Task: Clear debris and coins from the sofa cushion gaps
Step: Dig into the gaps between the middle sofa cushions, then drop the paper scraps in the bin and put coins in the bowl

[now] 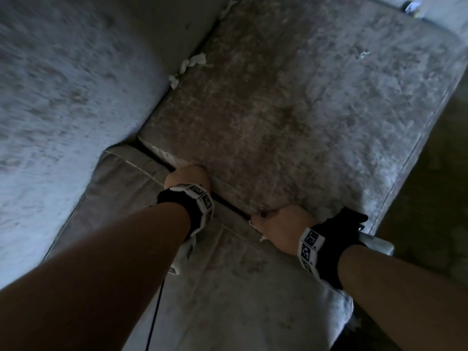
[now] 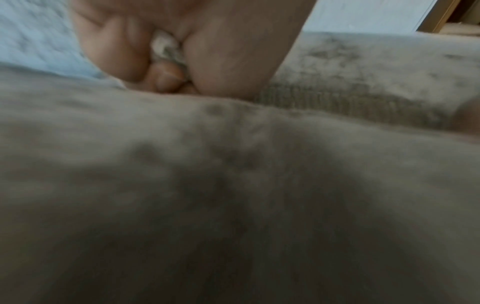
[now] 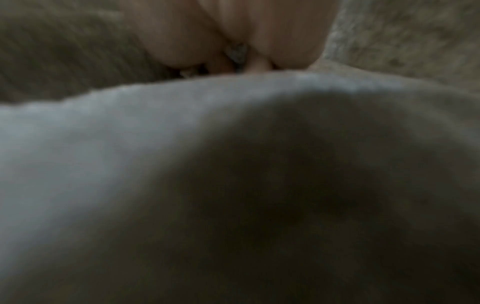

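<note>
Two grey velvet seat cushions meet at a dark gap (image 1: 229, 202). My left hand (image 1: 187, 176) is curled at the gap's middle, fingers down against the far cushion (image 1: 291, 110). In the left wrist view its curled fingers (image 2: 166, 76) hold a crumpled white paper scrap (image 2: 166, 48) in the palm. My right hand (image 1: 277, 224) sits at the gap's front end, also curled, with white paper bits (image 1: 262, 238) poking out beneath it. The right wrist view shows a small pale scrap (image 3: 236, 52) pinched between its fingers. No coins show.
Torn tissue pieces (image 1: 193, 62) lie along the crease under the back cushion (image 1: 63, 84), with another (image 1: 174, 81) just below. A small white scrap (image 1: 364, 54) sits on the far cushion. A shiny object (image 1: 411, 7) lies at the top right. Dark floor (image 1: 430, 173) borders the sofa front.
</note>
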Motion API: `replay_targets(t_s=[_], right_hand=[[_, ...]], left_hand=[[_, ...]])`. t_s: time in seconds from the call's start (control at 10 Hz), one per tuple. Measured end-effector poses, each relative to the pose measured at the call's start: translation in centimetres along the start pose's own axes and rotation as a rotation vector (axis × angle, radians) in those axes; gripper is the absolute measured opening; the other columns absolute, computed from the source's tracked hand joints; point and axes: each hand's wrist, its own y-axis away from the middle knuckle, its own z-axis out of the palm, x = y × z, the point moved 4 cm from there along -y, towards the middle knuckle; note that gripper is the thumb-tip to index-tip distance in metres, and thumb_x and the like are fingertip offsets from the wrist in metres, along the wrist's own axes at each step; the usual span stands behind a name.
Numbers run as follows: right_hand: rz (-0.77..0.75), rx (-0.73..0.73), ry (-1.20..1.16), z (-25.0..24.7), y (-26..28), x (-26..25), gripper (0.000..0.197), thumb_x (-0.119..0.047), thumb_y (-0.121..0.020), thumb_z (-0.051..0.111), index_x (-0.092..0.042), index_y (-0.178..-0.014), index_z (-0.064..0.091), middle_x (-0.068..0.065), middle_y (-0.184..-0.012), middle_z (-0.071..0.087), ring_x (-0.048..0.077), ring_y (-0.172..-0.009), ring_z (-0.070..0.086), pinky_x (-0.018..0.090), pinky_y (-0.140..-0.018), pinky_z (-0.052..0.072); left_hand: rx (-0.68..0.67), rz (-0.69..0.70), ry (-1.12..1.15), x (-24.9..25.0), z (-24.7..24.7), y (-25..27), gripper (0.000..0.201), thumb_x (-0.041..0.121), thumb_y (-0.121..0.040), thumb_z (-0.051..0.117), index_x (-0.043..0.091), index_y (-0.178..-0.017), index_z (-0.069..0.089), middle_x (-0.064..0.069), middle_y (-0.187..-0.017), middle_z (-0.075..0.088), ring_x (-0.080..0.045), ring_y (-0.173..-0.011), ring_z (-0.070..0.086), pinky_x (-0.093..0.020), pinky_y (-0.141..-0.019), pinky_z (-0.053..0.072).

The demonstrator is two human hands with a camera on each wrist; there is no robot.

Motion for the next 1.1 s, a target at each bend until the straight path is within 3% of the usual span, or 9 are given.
replay_targets(t_s=[0.1, 0.2, 0.3, 0.4, 0.5, 0.7, 0.9, 1.0, 1.1], right_hand=[[-0.052, 0.179, 0.144, -1.0, 2.0, -0.8, 0.036, -0.034, -0.1, 0.037, -0.018, -0.128, 0.05, 0.013, -0.099, 0.069, 0.03, -0.082, 0.067, 0.029, -0.061, 0.041], [0.064, 0.217, 0.024, -2.1, 5.2, -1.4, 0.046, -0.042, -0.1, 0.035, -0.026, -0.142, 0.034, 0.01, -0.128, 0.06, 0.03, -0.107, 0.063, 0.031, -0.081, 0.048], [0.273, 0.261, -0.086, -1.8, 9.8, -1.5, 0.044, -0.041, -0.099, 0.033, -0.031, -0.142, 0.032, 0.004, -0.129, 0.06, 0.027, -0.109, 0.062, 0.027, -0.081, 0.046], [0.508, 0.247, -0.156, 0.6, 15.3, -1.1, 0.034, -0.033, -0.098, 0.041, -0.032, -0.132, 0.039, 0.0, -0.09, 0.068, 0.023, -0.076, 0.065, 0.026, -0.061, 0.043], [0.697, 0.352, -0.251, 4.7, 21.8, -0.5, 0.02, -0.037, -0.097, 0.037, -0.028, -0.114, 0.042, 0.001, -0.068, 0.063, 0.028, -0.061, 0.064, 0.033, -0.057, 0.051], [0.949, 0.401, -0.409, 15.5, 35.1, -0.7, 0.024, -0.04, -0.097, 0.036, -0.025, -0.113, 0.043, -0.002, -0.065, 0.056, 0.025, -0.059, 0.053, 0.029, -0.06, 0.041], [1.055, 0.346, -0.496, 26.2, 44.1, -4.4, 0.031, -0.04, -0.092, 0.043, -0.026, -0.12, 0.041, -0.008, -0.053, 0.042, 0.028, -0.053, 0.058, 0.033, -0.056, 0.052], [1.079, 0.301, -0.539, 30.1, 46.6, -7.2, 0.037, -0.041, -0.093, 0.04, -0.027, -0.127, 0.042, -0.005, -0.049, 0.043, 0.026, -0.05, 0.053, 0.03, -0.053, 0.047], [1.106, 0.295, -0.559, 32.6, 48.6, -9.9, 0.036, -0.041, -0.093, 0.04, -0.027, -0.127, 0.042, 0.006, -0.072, 0.069, 0.032, -0.067, 0.068, 0.035, -0.062, 0.052]], left_hand=[[0.078, 0.045, -0.034, -0.5, 0.4, 0.6, 0.023, 0.015, -0.1, 0.04, 0.01, -0.111, 0.06, -0.012, -0.119, 0.061, -0.03, -0.108, 0.06, -0.035, -0.078, 0.044], [0.154, 0.051, 0.066, -1.0, 1.4, 2.8, 0.023, 0.014, -0.099, 0.042, 0.007, -0.109, 0.061, -0.014, -0.118, 0.062, -0.032, -0.107, 0.061, -0.035, -0.078, 0.045], [0.185, 0.14, 0.056, 0.1, 3.5, 7.6, 0.026, 0.018, -0.098, 0.043, 0.007, -0.111, 0.062, -0.013, -0.117, 0.064, -0.033, -0.106, 0.062, -0.039, -0.081, 0.049], [0.158, 0.325, -0.088, 3.0, 6.5, 11.9, 0.033, 0.019, -0.1, 0.036, 0.013, -0.119, 0.062, -0.01, -0.122, 0.063, -0.029, -0.108, 0.062, -0.037, -0.084, 0.047], [0.233, 0.413, -0.01, 7.0, 8.0, 16.2, 0.038, 0.026, -0.102, 0.033, 0.008, -0.121, 0.062, -0.012, -0.125, 0.062, -0.029, -0.116, 0.058, -0.035, -0.095, 0.043], [0.09, 0.544, 0.196, 17.2, 13.3, 24.3, 0.037, 0.033, -0.099, 0.039, 0.008, -0.115, 0.06, -0.014, -0.123, 0.064, -0.033, -0.116, 0.059, -0.035, -0.091, 0.045], [-0.045, 0.796, -0.032, 24.9, 23.6, 33.8, 0.034, 0.033, -0.1, 0.038, 0.009, -0.116, 0.057, -0.014, -0.118, 0.066, -0.033, -0.112, 0.061, -0.036, -0.088, 0.047], [-0.128, 0.887, -0.112, 26.5, 29.1, 37.7, 0.034, 0.033, -0.1, 0.037, 0.008, -0.115, 0.054, -0.014, -0.112, 0.067, -0.033, -0.106, 0.063, -0.036, -0.083, 0.048], [-0.189, 0.883, -0.183, 27.0, 33.3, 40.8, 0.036, 0.036, -0.099, 0.036, 0.01, -0.114, 0.055, -0.012, -0.112, 0.067, -0.033, -0.107, 0.063, -0.036, -0.083, 0.048]])
